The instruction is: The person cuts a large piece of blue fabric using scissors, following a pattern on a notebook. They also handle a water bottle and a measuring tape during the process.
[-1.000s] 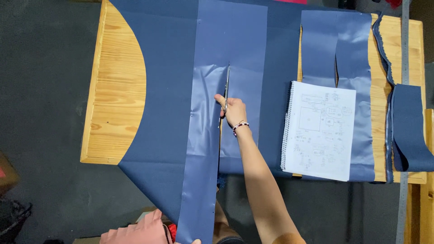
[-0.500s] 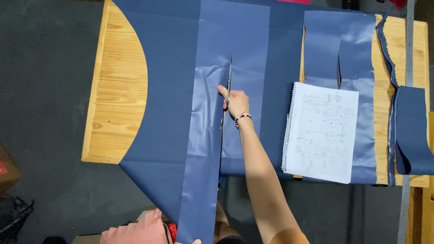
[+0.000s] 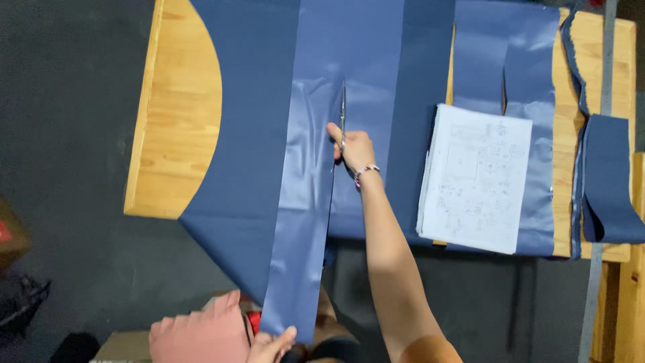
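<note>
Item: blue fabric [image 3: 255,154], a smooth sheet with a slight sheen, spread over a pale wooden table [image 3: 178,134]; one edge is cut to a curve at the left, and the near part hangs over the table's near edge.

Scissors [image 3: 342,114]: slim metal blades, pointed toward the far side, set in a straight cut up the middle of the sheet. They are gripped by the right hand [image 3: 353,149], fingers closed through the handles; a beaded bracelet [image 3: 366,170] is worn at the wrist.

Cut strip [image 3: 302,242]: a long, narrow, glossy length left of the cut, faintly wrinkled. Its near end is pinched by the left hand [image 3: 272,346], thumb closed on the cloth's edge.

For a clean cut, it is judged that the strip should be kept taut and the blades held in line with the slit.

Also present: a spiral notebook [image 3: 477,178] with pencilled sketches, laid at the right on slit fabric panels [image 3: 504,60]; a folded blue band [image 3: 608,178] at the far right; pink cloth [image 3: 195,333] at the near edge.
</note>
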